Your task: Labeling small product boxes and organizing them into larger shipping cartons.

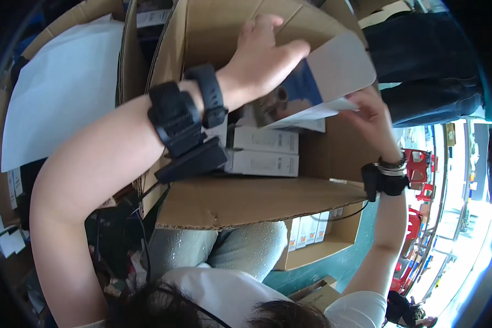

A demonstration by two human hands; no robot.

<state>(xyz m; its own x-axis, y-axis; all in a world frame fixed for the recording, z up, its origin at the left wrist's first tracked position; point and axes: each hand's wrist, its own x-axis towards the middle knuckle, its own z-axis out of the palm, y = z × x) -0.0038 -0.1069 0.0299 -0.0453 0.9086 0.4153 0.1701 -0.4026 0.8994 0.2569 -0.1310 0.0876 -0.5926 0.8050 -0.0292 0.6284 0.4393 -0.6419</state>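
Note:
A printed product box (296, 90) with a blue picture and a raised white flap (341, 68) is tilted over the large brown carton (268, 199). My right hand (369, 112) pinches a white edge of this box, just below the raised flap. At the box's other end my left hand (265, 57) is spread, its thumb stretched toward the picture side; no thing shows in its fingers. Beneath, inside the carton, lie several white boxes (265, 163), partly covered by the tilted one. My left wrist carries black straps and a dark device (194, 158).
Left of the carton stands another carton with white sheets (65, 82) over it. A low open carton of white boxes (322, 254) is on the green floor by my knees. Beyond the carton at right are another person's dark-trousered legs (426, 65). Red stools (415, 164) stand farther right.

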